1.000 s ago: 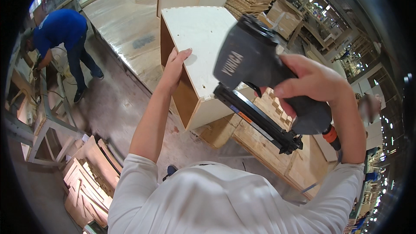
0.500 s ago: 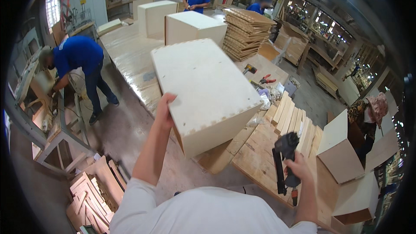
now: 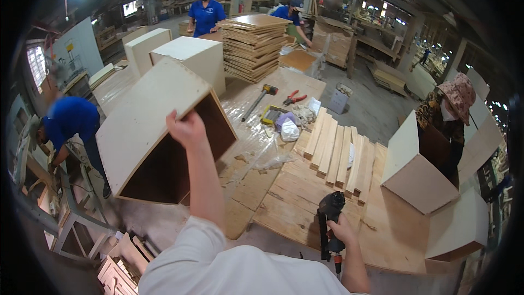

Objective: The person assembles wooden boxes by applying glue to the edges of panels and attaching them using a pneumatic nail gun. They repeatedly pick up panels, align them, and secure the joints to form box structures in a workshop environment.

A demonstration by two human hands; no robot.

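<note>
Your left hand (image 3: 188, 129), at 9 o'clock, is closed on the edge of a white rectangular board box (image 3: 147, 112); its fingertips inside the rim are hidden. The box tilts at 9 o'clock, dark brown hollow facing 5 o'clock. At 5 o'clock, your right hand (image 3: 343, 230) wraps the handle of a black pistol-shaped nail gun (image 3: 331, 206). Pale straight wooden strips (image 3: 328, 152) lie at 4 o'clock.
</note>
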